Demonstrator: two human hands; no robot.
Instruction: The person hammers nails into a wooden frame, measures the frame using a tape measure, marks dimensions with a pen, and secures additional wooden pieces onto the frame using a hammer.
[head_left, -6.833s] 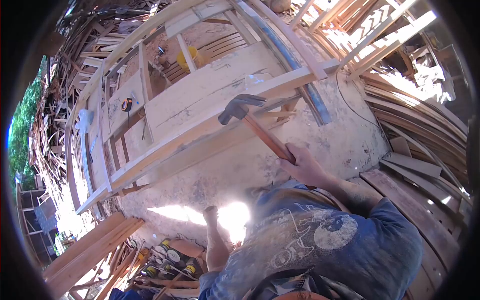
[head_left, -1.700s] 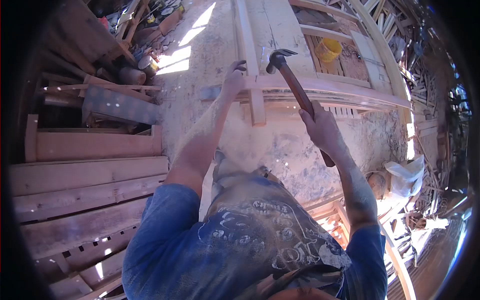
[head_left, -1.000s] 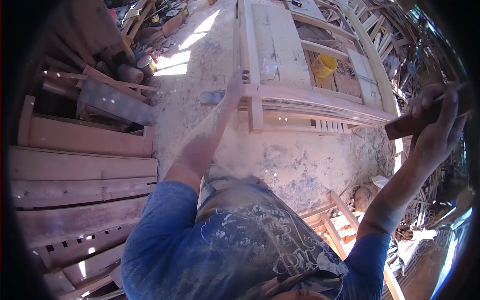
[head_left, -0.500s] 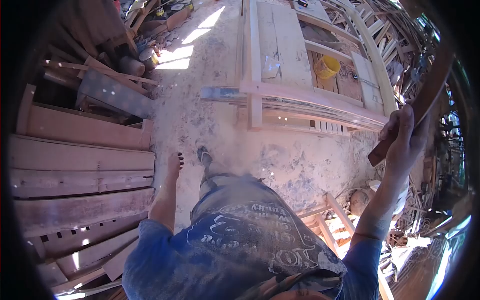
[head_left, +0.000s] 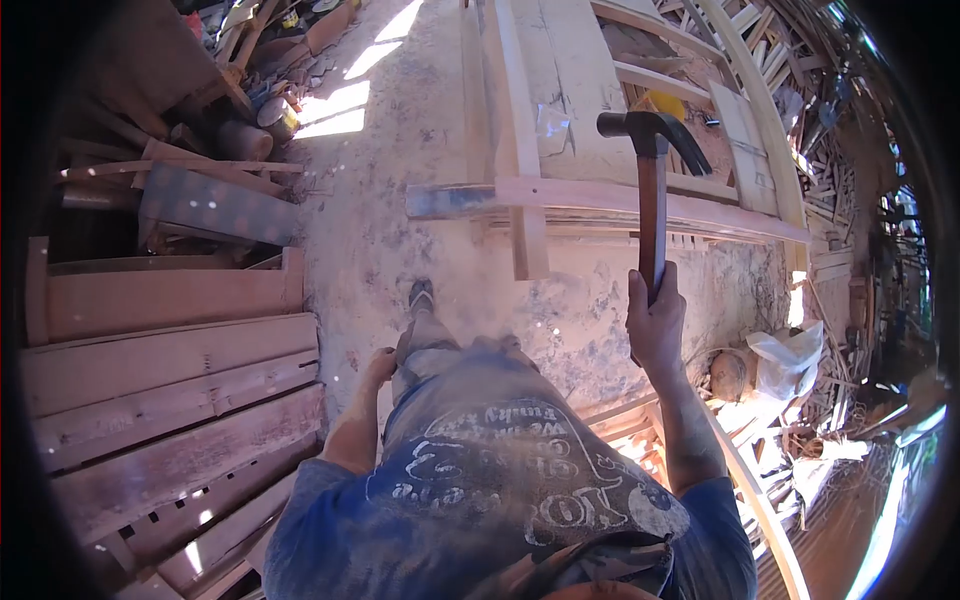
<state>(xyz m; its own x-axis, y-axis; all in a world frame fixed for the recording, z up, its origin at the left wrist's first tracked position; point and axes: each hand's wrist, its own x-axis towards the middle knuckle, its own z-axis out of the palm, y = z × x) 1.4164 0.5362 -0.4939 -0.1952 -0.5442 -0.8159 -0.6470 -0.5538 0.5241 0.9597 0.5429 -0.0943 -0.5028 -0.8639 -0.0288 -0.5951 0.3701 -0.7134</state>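
My right hand [head_left: 656,320] is wrapped round the lower part of a claw hammer's wooden handle [head_left: 652,205]. The hammer stands nearly upright in view, its dark metal head [head_left: 645,128] at the top and the curved claw pointing right. Behind the hammer, and apart from my hand, is a wooden frame [head_left: 700,212] of pale planks. My left hand [head_left: 381,365] hangs low beside my trouser leg; its fingers are mostly hidden, and nothing shows in it.
Long boards [head_left: 170,365] are stacked on the left. A patterned box-like piece [head_left: 215,205] lies among scrap behind them. A plastic bag [head_left: 785,362] and wood offcuts are at the right. Part of a yellow bucket [head_left: 664,103] shows behind the hammer. Dusty floor [head_left: 390,190] runs ahead.
The hammer has swung from the far right towards the middle, and its head has come into view. My left hand has moved in closer to my leg. The view has shifted slightly.
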